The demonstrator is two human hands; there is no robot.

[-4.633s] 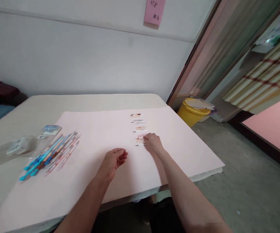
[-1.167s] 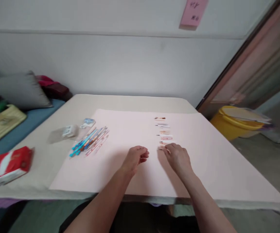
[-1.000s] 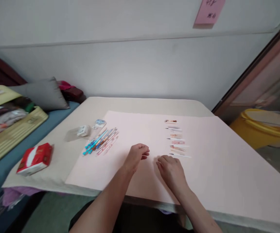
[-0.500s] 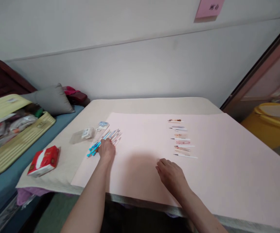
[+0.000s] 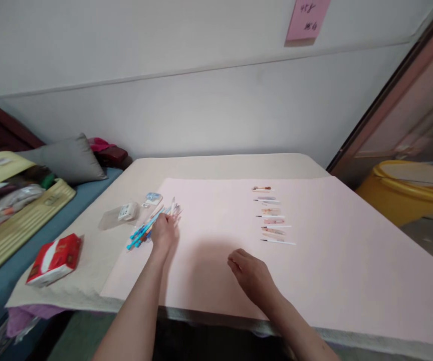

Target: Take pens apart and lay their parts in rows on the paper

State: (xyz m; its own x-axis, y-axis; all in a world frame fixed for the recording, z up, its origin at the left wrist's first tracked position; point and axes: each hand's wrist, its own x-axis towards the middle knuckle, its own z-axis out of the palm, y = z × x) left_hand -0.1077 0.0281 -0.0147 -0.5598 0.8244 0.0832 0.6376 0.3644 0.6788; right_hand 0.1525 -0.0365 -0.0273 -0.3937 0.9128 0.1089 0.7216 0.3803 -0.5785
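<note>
Bare hands, narrow wrists; forearms uncovered, widening toward lower edge of view

One head-worn camera looks forward and down (a wide view) across table and wall.

A red packet and grey cushion lie left, a yellow bin right.

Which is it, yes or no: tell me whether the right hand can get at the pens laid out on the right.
Most likely yes: the right hand is close by, with only bare pink sheet showing between it and the pens. The left hand is out of the way.
</note>
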